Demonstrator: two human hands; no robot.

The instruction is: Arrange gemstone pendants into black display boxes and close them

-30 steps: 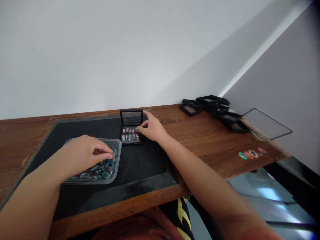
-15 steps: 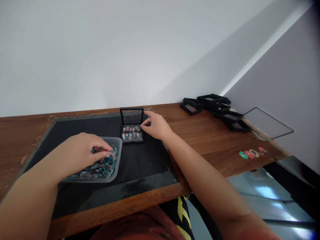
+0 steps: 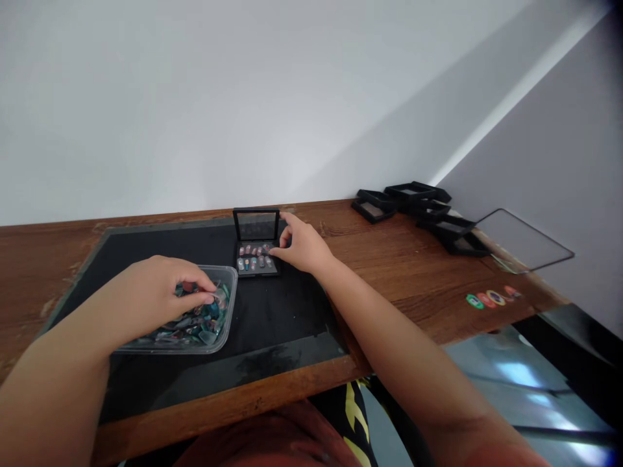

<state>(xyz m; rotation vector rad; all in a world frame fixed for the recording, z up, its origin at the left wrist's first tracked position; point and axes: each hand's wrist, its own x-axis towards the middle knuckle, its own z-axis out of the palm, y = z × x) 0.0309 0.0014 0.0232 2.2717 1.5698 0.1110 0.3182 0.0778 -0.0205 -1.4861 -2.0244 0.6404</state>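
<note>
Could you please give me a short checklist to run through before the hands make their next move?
1. Black rectangular case open, lid upright: ok.
2. Case resting flat on the black mat: ok.
3. Right hand at the case's right side, thumb by the upper row of small decorated nail-shaped pieces: ok.
4. Left hand over the clear plastic tub of mixed teal and clear pieces: ok.
5. Piece firmly gripped in the left fingertips: cannot tell; something thin and clear seems to show there.
6. Stacked black cases apart from the working area: ok, they sit on the brown wooden table to the right.
</note>
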